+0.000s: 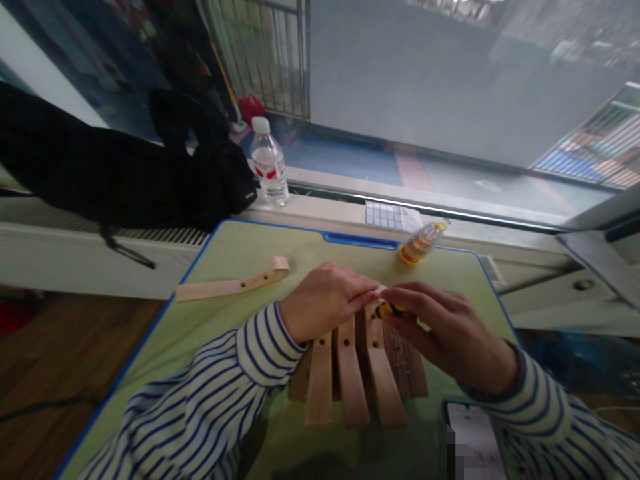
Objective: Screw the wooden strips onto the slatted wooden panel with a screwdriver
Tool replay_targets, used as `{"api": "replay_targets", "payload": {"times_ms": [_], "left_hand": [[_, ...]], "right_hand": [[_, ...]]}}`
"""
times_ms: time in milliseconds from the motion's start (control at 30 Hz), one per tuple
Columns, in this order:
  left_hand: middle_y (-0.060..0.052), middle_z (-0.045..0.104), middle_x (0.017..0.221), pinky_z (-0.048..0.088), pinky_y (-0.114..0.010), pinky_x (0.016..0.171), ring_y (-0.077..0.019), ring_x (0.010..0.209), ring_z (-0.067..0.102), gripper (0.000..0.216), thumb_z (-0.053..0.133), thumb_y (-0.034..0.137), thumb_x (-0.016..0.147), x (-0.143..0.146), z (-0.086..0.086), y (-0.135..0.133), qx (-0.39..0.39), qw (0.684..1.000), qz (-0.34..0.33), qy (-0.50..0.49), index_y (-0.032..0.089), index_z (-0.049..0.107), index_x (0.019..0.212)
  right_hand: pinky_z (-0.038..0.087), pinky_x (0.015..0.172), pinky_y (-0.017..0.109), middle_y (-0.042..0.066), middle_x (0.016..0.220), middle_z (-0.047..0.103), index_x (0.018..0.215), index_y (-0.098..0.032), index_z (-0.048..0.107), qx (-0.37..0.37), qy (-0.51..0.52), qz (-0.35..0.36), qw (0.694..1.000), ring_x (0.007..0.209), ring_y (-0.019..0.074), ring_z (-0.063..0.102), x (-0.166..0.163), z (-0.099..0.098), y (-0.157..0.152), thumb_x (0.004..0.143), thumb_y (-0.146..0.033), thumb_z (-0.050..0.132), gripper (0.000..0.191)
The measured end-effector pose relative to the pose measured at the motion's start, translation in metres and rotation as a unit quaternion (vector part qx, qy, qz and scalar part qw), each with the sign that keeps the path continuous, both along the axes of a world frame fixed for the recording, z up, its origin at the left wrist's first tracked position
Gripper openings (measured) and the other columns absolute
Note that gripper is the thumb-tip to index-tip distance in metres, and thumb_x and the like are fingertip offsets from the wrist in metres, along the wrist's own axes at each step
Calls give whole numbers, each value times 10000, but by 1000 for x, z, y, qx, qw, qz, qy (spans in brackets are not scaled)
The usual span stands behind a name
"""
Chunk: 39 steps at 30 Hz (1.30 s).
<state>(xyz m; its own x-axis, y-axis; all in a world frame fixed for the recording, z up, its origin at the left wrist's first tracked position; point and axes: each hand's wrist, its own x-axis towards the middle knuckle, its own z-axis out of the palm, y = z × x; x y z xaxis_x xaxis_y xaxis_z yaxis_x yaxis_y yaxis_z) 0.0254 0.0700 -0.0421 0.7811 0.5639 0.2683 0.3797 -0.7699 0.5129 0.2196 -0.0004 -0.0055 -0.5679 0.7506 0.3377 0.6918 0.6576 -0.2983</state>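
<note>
My right hand (445,327) is closed round a small yellow-and-black screwdriver (388,309), its tip by the upper part of the rightmost wooden strip (385,373). My left hand (330,300) reaches across the tops of the strips, its fingers pressed together on the far end of that same strip, close to my right fingertips. Left of it lie a middle wooden strip (352,380) and a left wooden strip (320,387), each with a dark hole. All three rest on a brown wooden board (415,373), partly covered. My left hand hides the far ends of the strips.
A loose curved wooden strip (215,289) lies at the table's left. A yellow-capped bottle (420,245) stands tilted in view at the back right. On the sill are a water bottle (270,167) and a black bag (150,173). A phone (475,433) lies near my right forearm.
</note>
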Motion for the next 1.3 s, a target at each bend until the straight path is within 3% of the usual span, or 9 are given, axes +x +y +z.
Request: {"api": "replay_targets", "payload": {"times_ms": [267,1000,1300], "left_hand": [[-24,694,939,456,-267,797,-143,868,633,286,396,322,946,-1,0,1,0,1000,-5,3,209,652,1004],[-20,691,1011,449,-267,848,-142,932,631,292,386,317,950,0,0,1,1,1000,-1,-10,229,638,1070],[-32,693,997,458,-266,853,-141,926,633,302,382,324,950,0,0,0,-3,1000,-8,-18,219,643,1062]], "right_hand": [[459,896,236,87,1259,548,1292,-174,405,-51,-10,33,998,1094,122,551,2,16,-2,890,-134,452,407],[484,659,241,29,986,653,1073,-191,498,28,17,-34,999,759,116,620,-1,2,-6,847,-200,563,236],[518,719,269,54,1109,608,1231,-237,472,-28,35,1,999,885,133,621,0,1,-3,871,-193,525,367]]}}
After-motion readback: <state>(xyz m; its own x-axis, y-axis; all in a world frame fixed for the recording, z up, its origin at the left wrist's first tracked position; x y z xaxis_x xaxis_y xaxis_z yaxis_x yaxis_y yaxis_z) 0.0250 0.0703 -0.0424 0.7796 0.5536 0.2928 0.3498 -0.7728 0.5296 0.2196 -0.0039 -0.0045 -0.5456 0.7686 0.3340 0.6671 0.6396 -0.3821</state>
